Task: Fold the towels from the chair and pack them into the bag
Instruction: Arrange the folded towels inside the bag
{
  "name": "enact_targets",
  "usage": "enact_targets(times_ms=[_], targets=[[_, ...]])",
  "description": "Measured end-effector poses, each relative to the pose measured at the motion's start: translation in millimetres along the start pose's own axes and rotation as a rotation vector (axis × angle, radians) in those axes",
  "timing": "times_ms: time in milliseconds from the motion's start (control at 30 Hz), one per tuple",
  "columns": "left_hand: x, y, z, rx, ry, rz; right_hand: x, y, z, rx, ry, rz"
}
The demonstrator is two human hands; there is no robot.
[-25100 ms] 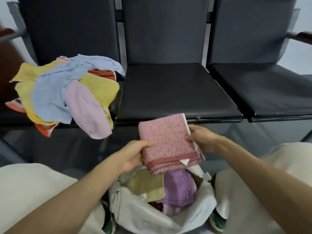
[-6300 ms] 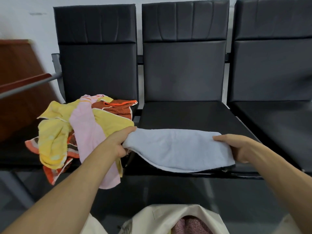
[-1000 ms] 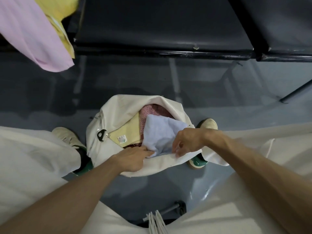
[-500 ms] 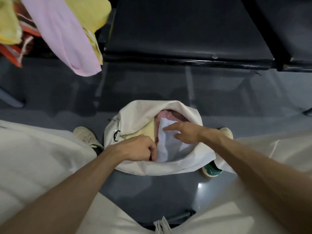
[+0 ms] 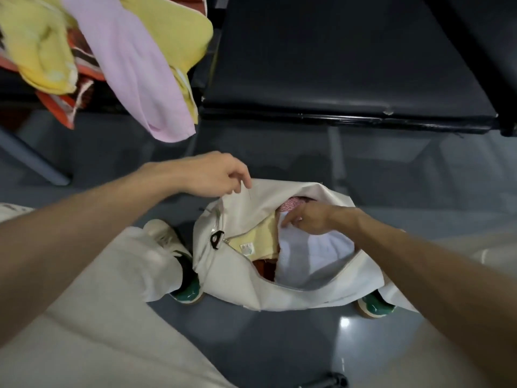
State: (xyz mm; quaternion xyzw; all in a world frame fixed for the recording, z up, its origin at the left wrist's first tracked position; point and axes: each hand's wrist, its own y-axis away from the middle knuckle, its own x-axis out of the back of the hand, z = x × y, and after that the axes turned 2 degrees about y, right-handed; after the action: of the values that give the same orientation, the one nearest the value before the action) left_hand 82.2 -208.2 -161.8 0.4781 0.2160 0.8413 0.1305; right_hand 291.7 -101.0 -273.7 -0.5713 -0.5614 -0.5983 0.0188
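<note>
The bag (image 5: 251, 287), cream cloth with a zip, sits on the floor (image 5: 279, 345) in the lower middle of the frame, between the person's two shoes (image 5: 187, 292). Its mouth gapes wide.

The left grip (image 5: 212, 175), a bare hand, is left of the bag's upper rim. Its thumb and forefinger are closed in a pinch on the edge of the cloth, lifting that flap up and away from the opening; the other fingers are curled.

The right grip (image 5: 310, 219) reaches into the mouth from the right. Its fingers are nearly straight and point towards the left of the frame, with the tips pressing on the top edge of a pale blue towel (image 5: 313, 256). They do not close round it.

That blue towel lies folded inside the bag, against its right and lower wall. Just left of it is a folded yellow towel (image 5: 260, 239) with a small label at its lower edge. Above the right grip's fingers, a bit of a pink towel (image 5: 293, 204) shows at the upper side of the opening. Something dark red (image 5: 265, 266) shows low between the yellow and the blue.

In the upper left of the frame, unfolded towels are heaped on a chair seat: a yellow one (image 5: 36, 51), a lilac one (image 5: 131, 68) hanging over the seat's front edge, and an orange patterned one (image 5: 81, 88) beneath them. The dark seat (image 5: 335, 65) beside the heap fills the upper middle.
</note>
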Motion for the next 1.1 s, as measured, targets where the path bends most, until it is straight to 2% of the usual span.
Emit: enact_targets(times_ms=[100,233,300,433,567,833,1000,1100], targets=[[30,7,-2,-0.032,-0.049,0.043,21,11,-16,0.050,0.012,0.109],[70,18,-13,-0.077,-0.090,0.117,68,25,-52,0.163,-0.109,0.372],[86,24,-23,-0.084,-0.057,0.222,92,28,-74,0.209,-0.184,0.511],[101,39,-69,-0.038,-0.062,0.560,136,17,-115,0.285,-0.317,0.704],[109,52,-104,0.027,0.037,0.682,163,-10,-149,0.290,-0.382,0.845],[121,59,-135,0.170,0.170,0.856,186,-70,-204,0.244,-0.390,0.912],[125,58,-134,0.200,0.310,0.991,194,-90,-225,0.113,-0.363,0.897],[127,56,-130,0.227,0.341,1.002,196,-90,-229,0.057,-0.379,0.869]])
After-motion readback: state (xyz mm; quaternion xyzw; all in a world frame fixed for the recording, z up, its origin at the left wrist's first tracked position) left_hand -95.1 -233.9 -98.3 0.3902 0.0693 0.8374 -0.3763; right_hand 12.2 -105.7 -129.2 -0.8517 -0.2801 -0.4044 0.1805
